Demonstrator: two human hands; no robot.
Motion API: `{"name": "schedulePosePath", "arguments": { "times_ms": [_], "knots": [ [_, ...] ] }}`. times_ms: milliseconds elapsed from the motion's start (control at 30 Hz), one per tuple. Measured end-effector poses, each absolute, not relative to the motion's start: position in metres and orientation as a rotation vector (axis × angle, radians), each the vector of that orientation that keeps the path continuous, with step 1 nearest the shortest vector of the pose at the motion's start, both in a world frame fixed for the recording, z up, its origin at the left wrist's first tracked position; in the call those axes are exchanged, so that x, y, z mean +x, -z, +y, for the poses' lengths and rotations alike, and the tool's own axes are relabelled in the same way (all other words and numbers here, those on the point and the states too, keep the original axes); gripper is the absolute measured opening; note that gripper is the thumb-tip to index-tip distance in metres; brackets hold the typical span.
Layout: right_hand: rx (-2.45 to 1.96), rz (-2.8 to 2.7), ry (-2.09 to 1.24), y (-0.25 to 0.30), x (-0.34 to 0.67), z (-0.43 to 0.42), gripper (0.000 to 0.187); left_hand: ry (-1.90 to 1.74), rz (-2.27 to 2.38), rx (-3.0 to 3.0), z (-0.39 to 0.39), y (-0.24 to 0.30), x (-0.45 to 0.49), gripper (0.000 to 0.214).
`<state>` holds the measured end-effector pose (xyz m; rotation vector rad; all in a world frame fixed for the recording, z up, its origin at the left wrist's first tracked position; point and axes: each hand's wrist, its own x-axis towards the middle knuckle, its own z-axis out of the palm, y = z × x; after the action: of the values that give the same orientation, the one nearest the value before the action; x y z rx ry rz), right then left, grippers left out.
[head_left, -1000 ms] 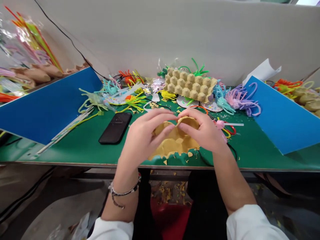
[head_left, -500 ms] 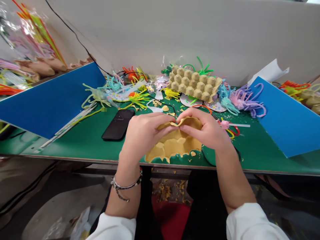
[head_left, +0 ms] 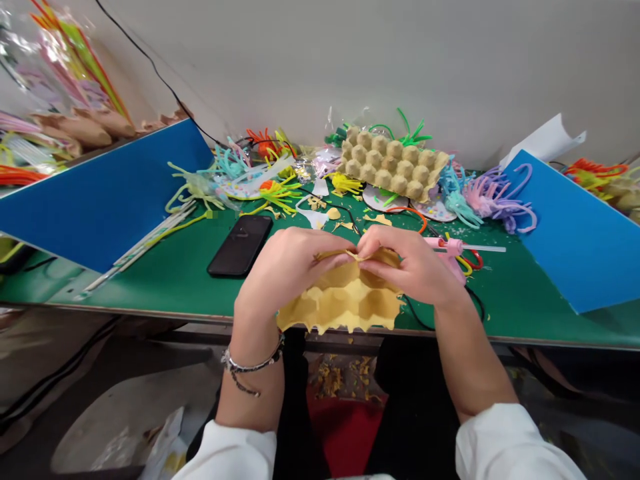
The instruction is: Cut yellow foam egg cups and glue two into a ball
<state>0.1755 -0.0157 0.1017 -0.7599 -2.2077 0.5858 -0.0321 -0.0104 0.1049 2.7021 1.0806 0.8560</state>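
A torn yellow piece of egg carton (head_left: 345, 303) is held over the near edge of the green table (head_left: 165, 287), its cups facing me. My left hand (head_left: 283, 270) pinches its top edge from the left. My right hand (head_left: 410, 263) pinches the same edge from the right, fingertips almost meeting the left ones. Both hands are closed on the cardboard. A bracelet circles my left wrist.
A black phone (head_left: 241, 245) lies left of my hands. A whole egg carton (head_left: 390, 163) stands at the back among coloured pipe cleaners (head_left: 493, 197) and paper discs. A pink glue gun (head_left: 453, 250) lies to the right. Blue boards (head_left: 100, 200) flank both sides. Cardboard scraps litter the floor.
Both hands have drawn the carton piece nearer to me and tilted it, so its lower edge now hangs past the table edge. The pinch at the top has tightened.
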Motion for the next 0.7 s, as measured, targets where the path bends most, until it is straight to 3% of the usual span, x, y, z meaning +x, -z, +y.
{"name": "schedulePosePath", "arguments": {
  "times_ms": [433, 700],
  "knots": [
    [-0.64, -2.333, -0.138, -0.1044, 0.174, -0.0182, 0.022, -1.061, 1.097, 2.664, -0.0042, -0.099, -0.0284, 0.027],
    [-0.592, -2.299, -0.229, -0.1029, 0.1741, -0.0186, 0.019, -1.041, 1.025, 2.657, -0.0055, -0.101, -0.0322, 0.032]
  ]
}}
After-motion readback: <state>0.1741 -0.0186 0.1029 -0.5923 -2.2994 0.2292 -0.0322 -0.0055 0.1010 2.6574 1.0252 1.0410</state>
